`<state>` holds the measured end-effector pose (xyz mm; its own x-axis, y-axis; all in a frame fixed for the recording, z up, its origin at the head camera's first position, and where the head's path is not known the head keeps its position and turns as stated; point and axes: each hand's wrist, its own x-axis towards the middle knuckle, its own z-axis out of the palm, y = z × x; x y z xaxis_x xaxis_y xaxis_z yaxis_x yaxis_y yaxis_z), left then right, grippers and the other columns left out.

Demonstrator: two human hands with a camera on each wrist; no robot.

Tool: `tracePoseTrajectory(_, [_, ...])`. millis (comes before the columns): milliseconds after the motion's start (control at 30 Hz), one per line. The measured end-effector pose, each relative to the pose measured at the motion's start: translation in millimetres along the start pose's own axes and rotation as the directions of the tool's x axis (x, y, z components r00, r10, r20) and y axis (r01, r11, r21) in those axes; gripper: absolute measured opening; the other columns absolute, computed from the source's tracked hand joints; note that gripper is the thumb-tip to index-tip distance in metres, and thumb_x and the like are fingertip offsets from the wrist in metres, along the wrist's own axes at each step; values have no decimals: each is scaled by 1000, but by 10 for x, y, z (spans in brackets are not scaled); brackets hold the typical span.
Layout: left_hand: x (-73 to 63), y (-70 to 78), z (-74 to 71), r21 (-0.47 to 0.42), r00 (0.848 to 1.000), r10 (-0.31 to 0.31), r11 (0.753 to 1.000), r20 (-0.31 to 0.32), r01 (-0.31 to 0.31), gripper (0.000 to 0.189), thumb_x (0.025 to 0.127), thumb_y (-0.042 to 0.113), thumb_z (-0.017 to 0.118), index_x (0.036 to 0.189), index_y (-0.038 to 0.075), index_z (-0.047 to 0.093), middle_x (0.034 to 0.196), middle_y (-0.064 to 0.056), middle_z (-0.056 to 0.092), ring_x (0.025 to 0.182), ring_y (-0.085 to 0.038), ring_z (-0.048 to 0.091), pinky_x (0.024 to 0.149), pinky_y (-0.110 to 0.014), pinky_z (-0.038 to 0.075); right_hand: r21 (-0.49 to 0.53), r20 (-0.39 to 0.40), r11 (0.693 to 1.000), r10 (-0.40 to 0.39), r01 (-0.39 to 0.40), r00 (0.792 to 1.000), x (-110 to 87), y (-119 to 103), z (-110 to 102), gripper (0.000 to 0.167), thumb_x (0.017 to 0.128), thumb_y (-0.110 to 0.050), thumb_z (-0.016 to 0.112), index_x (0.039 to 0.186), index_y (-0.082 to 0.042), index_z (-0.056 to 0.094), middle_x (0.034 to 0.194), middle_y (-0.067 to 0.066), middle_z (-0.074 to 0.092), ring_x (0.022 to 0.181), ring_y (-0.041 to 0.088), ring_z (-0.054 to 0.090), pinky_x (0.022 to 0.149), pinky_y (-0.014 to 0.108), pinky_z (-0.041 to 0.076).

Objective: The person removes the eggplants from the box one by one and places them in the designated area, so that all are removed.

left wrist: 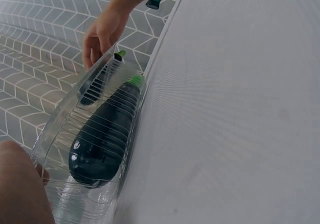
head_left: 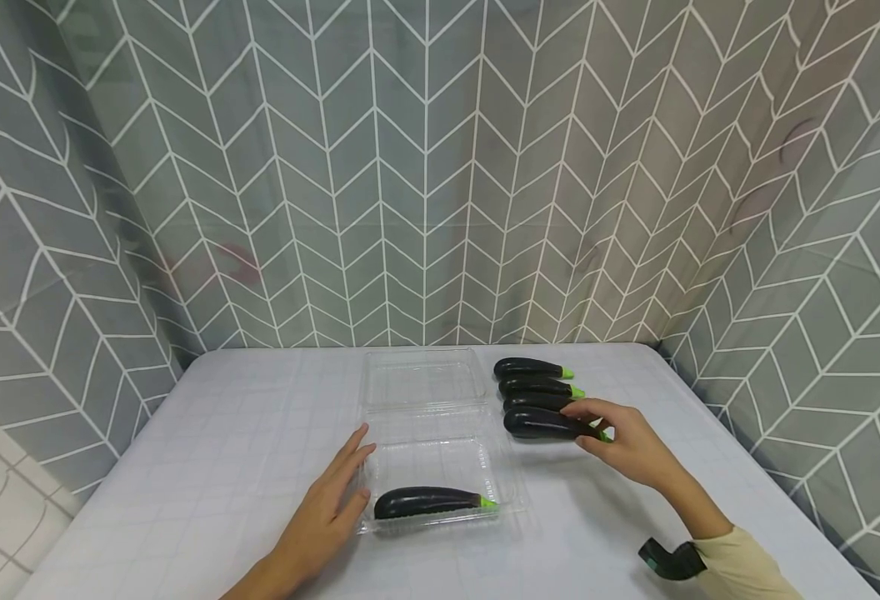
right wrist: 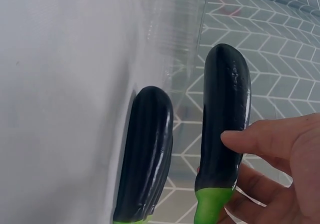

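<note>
My right hand (head_left: pixel 627 437) pinches a dark eggplant (head_left: pixel 545 423) near its green stem end, with the thumb on one side and fingers behind. In the right wrist view this eggplant (right wrist: pixel 225 114) is lifted, apart from another eggplant (right wrist: pixel 146 154) lying on the table. A clear plastic clamshell box (head_left: pixel 431 462) lies with its lid (head_left: pixel 425 379) folded back. One eggplant (head_left: pixel 427 502) rests along the box's near side, stem to the right. At the left edge of the box, my left hand (head_left: pixel 323 512) touches it with fingers extended.
Three more eggplants lie in a row behind the held one, the farthest eggplant (head_left: pixel 527 367) near the back edge. A white cloth (head_left: pixel 207 467) covers the table. Patterned grey curtains (head_left: pixel 425 183) stand behind and at both sides.
</note>
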<state>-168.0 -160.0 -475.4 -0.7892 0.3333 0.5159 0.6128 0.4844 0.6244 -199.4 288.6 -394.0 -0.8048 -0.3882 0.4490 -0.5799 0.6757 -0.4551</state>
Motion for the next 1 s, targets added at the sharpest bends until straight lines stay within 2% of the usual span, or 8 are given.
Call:
tracePoseTrajectory(300, [-1, -13, 10, 7, 1000, -9, 1000, 5, 9, 59, 94, -1, 61, 152, 5, 49, 170, 0, 25, 152, -29, 29, 117, -13, 14, -7, 18, 999, 46, -46, 999, -55, 91, -18, 41, 82, 7, 81, 119, -9, 74, 117, 5, 73, 97, 21, 67, 72, 34, 59])
tracePoseTrajectory(700, [-2, -6, 5, 7, 1000, -20, 1000, 4, 20, 59, 94, -1, 61, 152, 3, 49, 170, 1, 25, 152, -28, 29, 117, -13, 13, -22, 37, 998, 54, -53, 998, -132, 265, 24, 43, 78, 10, 79, 117, -7, 74, 113, 5, 74, 96, 18, 67, 73, 35, 59])
tracePoseTrajectory(1000, [5, -9, 5, 8, 1000, -23, 1000, 9, 23, 60, 95, -1, 61, 153, 5, 48, 170, 2, 24, 153, -27, 28, 117, -13, 13, -4, 85, 997, 73, -73, 994, -168, 337, 68, 43, 78, 11, 77, 118, -6, 74, 113, 6, 74, 98, 19, 67, 76, 36, 59])
